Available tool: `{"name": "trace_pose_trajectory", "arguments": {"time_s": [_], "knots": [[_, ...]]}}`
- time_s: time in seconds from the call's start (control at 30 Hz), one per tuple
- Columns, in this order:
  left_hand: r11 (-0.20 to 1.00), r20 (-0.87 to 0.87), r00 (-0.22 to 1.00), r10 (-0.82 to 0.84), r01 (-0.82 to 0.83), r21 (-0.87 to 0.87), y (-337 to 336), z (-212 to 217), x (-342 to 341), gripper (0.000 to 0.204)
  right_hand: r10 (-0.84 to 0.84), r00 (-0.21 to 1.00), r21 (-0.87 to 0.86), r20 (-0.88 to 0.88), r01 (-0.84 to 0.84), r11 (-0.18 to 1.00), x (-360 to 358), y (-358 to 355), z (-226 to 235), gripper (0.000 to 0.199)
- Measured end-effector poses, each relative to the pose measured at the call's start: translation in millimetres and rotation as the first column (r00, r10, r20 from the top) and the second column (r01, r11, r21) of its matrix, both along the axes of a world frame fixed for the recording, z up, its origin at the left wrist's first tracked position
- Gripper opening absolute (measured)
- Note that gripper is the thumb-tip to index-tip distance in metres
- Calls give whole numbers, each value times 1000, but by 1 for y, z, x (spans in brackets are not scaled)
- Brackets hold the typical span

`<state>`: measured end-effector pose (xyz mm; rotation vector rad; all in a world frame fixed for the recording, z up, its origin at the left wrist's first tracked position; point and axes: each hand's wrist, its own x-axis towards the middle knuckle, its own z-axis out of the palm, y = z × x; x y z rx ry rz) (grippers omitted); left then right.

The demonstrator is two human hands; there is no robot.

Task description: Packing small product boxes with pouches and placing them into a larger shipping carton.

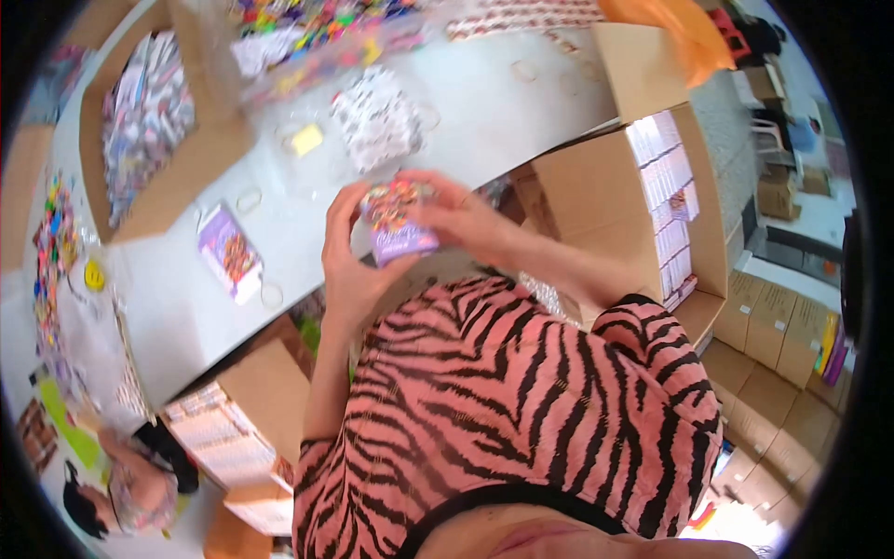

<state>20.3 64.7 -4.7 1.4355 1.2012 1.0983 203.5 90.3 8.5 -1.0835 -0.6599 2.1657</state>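
Observation:
Just in front of my body, both hands are closed around a small purple box with a colourful printed picture on its face. My left hand grips its left side and lower edge, with the thumb at the bottom. From the right, my right hand holds the upper right side. A second purple box lies on the white table to the left, apart from my hands. Beyond the held box sits a pile of white printed packets, beside a small yellow pad.
An open carton of small packets stands at the far left. Colourful small pieces fill a clear container at the back. Open cartons with rows of small boxes stand right and lower left. Another person is at lower left.

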Motion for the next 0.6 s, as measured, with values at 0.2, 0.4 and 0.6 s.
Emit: {"name": "trace_pose_trajectory", "arguments": {"time_s": [0.2,0.4,0.6], "knots": [[984,-226,974,28,13,176,-1,25,8,89,-142,959,492,247,2,871,35,42,14,58],[973,-251,949,190,-148,175,3,2,-36,81,-489,705,568,514,148,810,138,135,-36,62],[836,-342,763,548,-488,251,-19,-28,-114,71,-364,590,520,721,-113,846,184,179,-96,55]]}}
